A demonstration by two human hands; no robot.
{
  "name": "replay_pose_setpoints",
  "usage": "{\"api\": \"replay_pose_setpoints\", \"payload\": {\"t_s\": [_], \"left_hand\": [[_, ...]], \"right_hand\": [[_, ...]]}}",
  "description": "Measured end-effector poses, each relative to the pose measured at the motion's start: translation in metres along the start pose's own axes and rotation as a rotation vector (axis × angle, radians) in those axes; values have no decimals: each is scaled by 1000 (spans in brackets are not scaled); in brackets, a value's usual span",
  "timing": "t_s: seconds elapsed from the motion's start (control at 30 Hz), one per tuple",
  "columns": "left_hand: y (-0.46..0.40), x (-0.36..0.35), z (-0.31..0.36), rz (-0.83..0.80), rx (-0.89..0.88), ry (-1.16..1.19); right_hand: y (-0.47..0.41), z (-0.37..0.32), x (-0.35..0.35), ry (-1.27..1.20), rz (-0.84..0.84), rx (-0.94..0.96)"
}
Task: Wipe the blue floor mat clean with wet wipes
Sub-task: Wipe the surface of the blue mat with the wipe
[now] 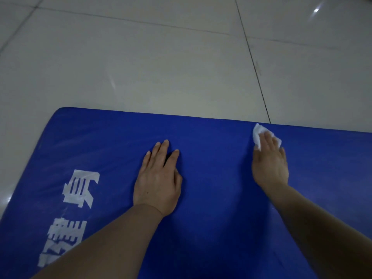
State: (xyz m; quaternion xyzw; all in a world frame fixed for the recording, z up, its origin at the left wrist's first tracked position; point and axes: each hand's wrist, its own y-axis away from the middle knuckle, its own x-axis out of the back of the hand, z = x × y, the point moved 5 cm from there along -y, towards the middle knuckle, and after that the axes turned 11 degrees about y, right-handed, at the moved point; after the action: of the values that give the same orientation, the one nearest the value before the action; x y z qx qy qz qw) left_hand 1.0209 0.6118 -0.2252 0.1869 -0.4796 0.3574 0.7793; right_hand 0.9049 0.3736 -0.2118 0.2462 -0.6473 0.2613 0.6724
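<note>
Across the lower half of the frame lies the blue mat [211, 178], where our left hand [158, 178] rests flat with straight fingers and our right hand [269, 160] presses a wet wipe [258, 134] near its far edge, most wiping seemingly left.
</note>
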Motion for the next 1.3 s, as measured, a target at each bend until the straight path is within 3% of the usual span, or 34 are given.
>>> {"api": "replay_pose_setpoints", "payload": {"t_s": [0.1, 0.23, 0.33, 0.43, 0.57, 0.87, 1.3], "left_hand": [[0, -1, -1, -11, 5, 0], [0, -1, -1, -15, 12, -1], [0, 0, -1, -13, 12, 3], [-1, 0, 0, -12, 8, -9], [-1, 0, 0, -15, 13, 8], [-1, 0, -1, -20, 22, 17], [-3, 9, 8, -144, 85, -75]], "right_hand": [[11, -26, 2, -29, 43, 12], [41, -122, 1, 38, 47, 364], [47, -136, -7, -47, 8, 478], [39, -99, -6, -50, 64, 393], [30, -53, -4, -67, 10, 256], [32, -52, -9, -24, 47, 231], [30, -54, -11, -26, -43, 233]]}}
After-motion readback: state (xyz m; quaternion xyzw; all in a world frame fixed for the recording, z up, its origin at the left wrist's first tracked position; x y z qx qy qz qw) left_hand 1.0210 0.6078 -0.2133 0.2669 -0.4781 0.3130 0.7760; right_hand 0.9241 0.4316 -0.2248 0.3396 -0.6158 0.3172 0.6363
